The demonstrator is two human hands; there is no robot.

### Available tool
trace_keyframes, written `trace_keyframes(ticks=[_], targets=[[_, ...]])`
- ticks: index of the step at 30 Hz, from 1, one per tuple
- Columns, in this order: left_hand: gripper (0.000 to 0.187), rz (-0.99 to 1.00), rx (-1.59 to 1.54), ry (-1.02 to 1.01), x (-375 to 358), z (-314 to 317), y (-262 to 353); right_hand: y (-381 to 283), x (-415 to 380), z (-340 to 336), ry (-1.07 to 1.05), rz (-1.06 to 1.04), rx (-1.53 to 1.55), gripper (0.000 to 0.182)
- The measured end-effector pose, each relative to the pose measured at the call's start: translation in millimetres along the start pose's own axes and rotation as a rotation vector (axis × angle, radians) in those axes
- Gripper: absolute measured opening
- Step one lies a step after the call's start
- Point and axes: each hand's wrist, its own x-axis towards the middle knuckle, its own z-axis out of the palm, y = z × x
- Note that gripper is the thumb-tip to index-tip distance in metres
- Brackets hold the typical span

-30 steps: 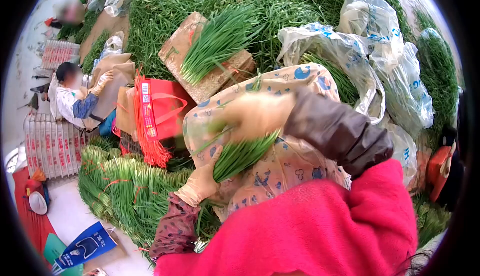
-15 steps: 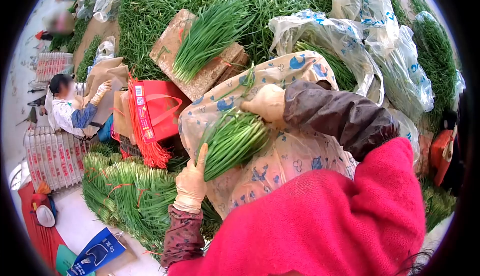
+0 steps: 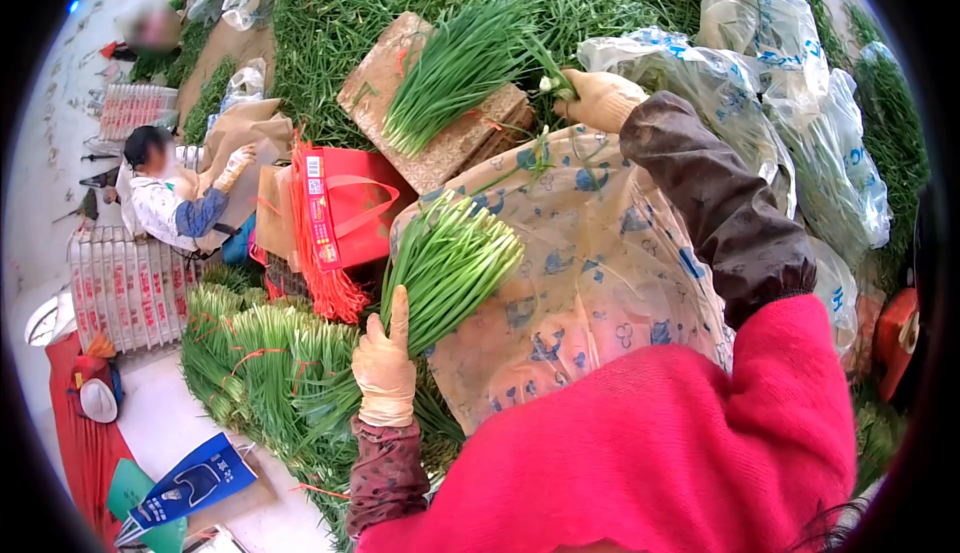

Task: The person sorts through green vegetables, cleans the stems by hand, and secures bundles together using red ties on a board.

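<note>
My left hand [image 3: 385, 368], in a pale glove, grips a bunch of green chives [image 3: 450, 273] above my covered lap, index finger stretched along the stalks. The bunch's pale cut ends point up and right. My right hand [image 3: 603, 101], gloved too, is reached out past the far edge of the patterned plastic sheet [image 3: 560, 253]. Its fingers are closed on a few chive stalks [image 3: 552, 83] with whitish ends. A few loose blades lie on the sheet's far edge. Another chive bunch [image 3: 450, 78] rests on a cardboard box [image 3: 385, 83] to the left of my right hand.
Loose chives [image 3: 340, 13] are heaped at the back. Clear plastic bags [image 3: 830, 143] lie at right. A red bag [image 3: 365, 208] with red ties [image 3: 345, 293] stands left, near stacked tied bundles [image 3: 270, 353]. A co-worker [image 3: 165, 193] sits beyond, by white crates [image 3: 130, 288].
My right hand has moved from beside the bunch's cut ends out to the sheet's far edge, with stalks in it. My left hand keeps hold of the bunch. The view has shifted slightly.
</note>
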Motion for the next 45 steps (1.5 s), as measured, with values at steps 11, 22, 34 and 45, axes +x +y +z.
trace_keyframes(ticks=[11, 22, 34, 45], targets=[[0.089, 0.156, 0.058, 0.098, 10.7, -6.4, 7.4, -88.2, -38.7, 49.4, -0.205, -0.396, -0.004, 0.069], [0.084, 0.169, 0.011, 0.157, 3.4, -17.0, 10.2, -31.8, 5.5, 58.0, 0.130, -0.057, 0.605, 0.032], [0.096, 0.019, 0.090, 0.138, 17.9, -14.4, 16.0, -54.3, -99.1, 92.5, 0.022, -0.264, 0.205, 0.041], [0.085, 0.163, 0.189, 0.067, 14.4, -11.9, 30.7, -3.8, -77.6, 117.7, -0.216, -0.200, 0.138, 0.033]])
